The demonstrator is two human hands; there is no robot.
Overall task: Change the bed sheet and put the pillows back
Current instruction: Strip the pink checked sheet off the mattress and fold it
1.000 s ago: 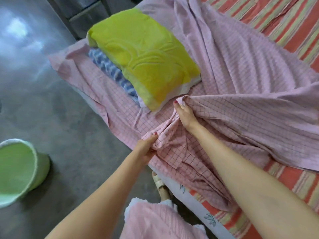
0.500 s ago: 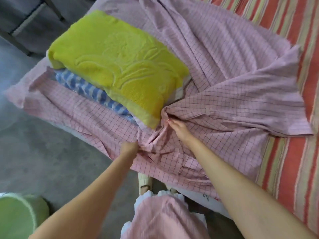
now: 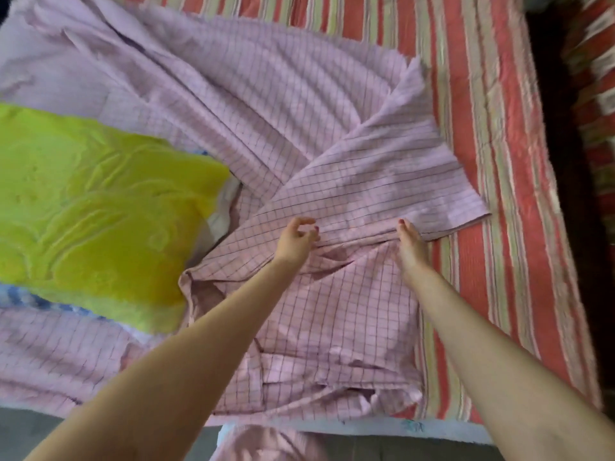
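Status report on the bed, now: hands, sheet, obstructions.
Left hand curled over pink checked sheet, grip unclear. Right hand on a fold. Sheet bunched, striped mattress exposed. Yellow pillow sits on the sheet.

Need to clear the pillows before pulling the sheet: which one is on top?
The yellow-green pillow; the blue striped pillow lies beneath it, only its edge showing.

No readable text, labels or numbers anywhere.

Rumpled pink checked sheet (image 3: 332, 134) under yellow-green pillow (image 3: 93, 207) on striped mattress (image 3: 499, 161)
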